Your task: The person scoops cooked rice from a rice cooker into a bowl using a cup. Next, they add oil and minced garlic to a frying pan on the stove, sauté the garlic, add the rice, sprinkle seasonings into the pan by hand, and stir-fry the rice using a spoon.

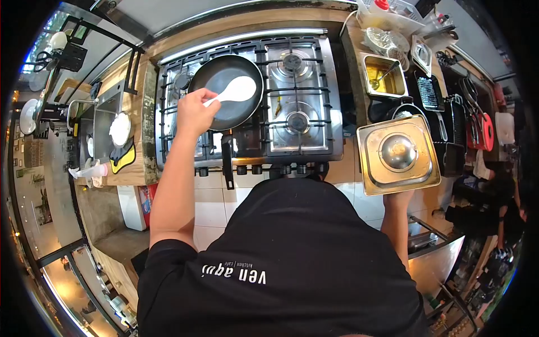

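My left hand (pixel 196 112) is closed around the handle of a white rice paddle (pixel 240 89). The paddle's broad end hangs over a black frying pan (pixel 224 119), whose inside looks bare where I can see it. This pan sits on the left burners of the gas stove (pixel 306 149), its handle pointing toward me. At my right side, a square steel pan (pixel 371 168) with a round shiny metal piece (pixel 398 151) at its middle rests on my right hand (pixel 396 197). Most of that hand, fingers included, is hidden under the pan.
On the right counter stand a steel container of yellow liquid (pixel 387 84) with a ladle, and a grater (pixel 428 92). Dark pans lie beside them. A sink (pixel 106 121) and a yellow-and-black cloth (pixel 123 160) are on the left. Another person is partly visible at far right.
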A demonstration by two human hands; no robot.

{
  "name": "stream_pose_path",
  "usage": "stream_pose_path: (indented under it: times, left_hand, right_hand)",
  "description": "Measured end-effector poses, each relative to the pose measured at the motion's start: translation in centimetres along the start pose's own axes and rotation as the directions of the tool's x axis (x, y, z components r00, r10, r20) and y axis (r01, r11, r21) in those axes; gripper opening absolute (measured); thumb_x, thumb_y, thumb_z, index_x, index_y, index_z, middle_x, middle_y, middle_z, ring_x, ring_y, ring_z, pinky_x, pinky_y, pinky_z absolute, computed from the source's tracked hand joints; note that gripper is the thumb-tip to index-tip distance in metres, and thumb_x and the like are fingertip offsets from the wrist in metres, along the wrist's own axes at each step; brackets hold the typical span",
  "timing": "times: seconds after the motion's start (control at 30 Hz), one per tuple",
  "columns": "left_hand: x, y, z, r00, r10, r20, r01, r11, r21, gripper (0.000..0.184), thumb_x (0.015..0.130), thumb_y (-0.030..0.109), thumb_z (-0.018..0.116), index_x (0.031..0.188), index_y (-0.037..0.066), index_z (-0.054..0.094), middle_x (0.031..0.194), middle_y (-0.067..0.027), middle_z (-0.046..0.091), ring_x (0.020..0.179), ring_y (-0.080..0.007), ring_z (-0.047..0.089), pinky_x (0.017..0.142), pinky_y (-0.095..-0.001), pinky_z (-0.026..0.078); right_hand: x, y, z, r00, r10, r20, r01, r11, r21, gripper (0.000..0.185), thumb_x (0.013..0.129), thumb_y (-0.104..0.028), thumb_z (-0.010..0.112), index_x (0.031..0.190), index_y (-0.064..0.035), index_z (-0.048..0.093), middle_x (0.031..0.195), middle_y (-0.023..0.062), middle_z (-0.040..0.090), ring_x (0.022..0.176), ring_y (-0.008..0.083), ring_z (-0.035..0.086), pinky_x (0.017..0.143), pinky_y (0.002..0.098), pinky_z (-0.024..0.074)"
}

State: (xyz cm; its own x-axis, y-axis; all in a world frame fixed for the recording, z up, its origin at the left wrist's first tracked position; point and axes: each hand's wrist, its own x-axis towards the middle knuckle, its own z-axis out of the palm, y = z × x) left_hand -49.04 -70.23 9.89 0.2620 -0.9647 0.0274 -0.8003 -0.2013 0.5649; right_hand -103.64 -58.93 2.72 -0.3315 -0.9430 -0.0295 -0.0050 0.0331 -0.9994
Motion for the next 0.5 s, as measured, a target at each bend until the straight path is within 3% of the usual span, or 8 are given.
stream_pose_path:
  times: [0.2,0.4,0.5]
  left_hand:
    - [-0.6,-4.4,-3.9,0.998,-0.044,0.046,0.039,0.995,0.087,0.029,0.081,0.023,0.078,0.104,0.005,0.080,0.087,-0.0137,0.078,0.079,-0.0216,0.075,0.075,-0.0350,0.057]
    - [2.8,-6.0,-3.8,0.999,-0.017,-0.030,0.017,1.000,-0.002,0.029,0.080,0.028,0.078,0.099,0.007,0.082,0.083,-0.0107,0.078,0.077,-0.0206,0.074,0.076,-0.0344,0.057]
    - [5.2,-6.9,-4.1,0.998,0.006,-0.069,-0.012,0.997,-0.080,0.030,0.079,0.029,0.079,0.099,0.007,0.082,0.086,-0.0108,0.079,0.077,-0.0197,0.075,0.076,-0.0337,0.057]
  right_hand:
    - [-2.5,1.6,2.7,0.999,-0.044,0.027,0.046,0.995,-0.087,0.048,0.109,-0.028,0.058,0.149,-0.0031,0.047,0.141,0.0114,0.060,0.121,0.0225,0.065,0.103,0.0383,0.0565]
    - [-5.0,1.3,4.0,1.000,-0.024,-0.002,0.023,0.999,-0.041,0.048,0.108,-0.023,0.062,0.148,-0.0006,0.048,0.141,0.0108,0.060,0.122,0.0206,0.061,0.104,0.0362,0.0526]
    - [-6.0,1.5,3.6,0.992,-0.110,0.059,0.122,0.960,-0.253,0.049,0.108,-0.024,0.061,0.149,-0.0005,0.047,0.143,0.0112,0.059,0.125,0.0211,0.060,0.106,0.0370,0.0514]
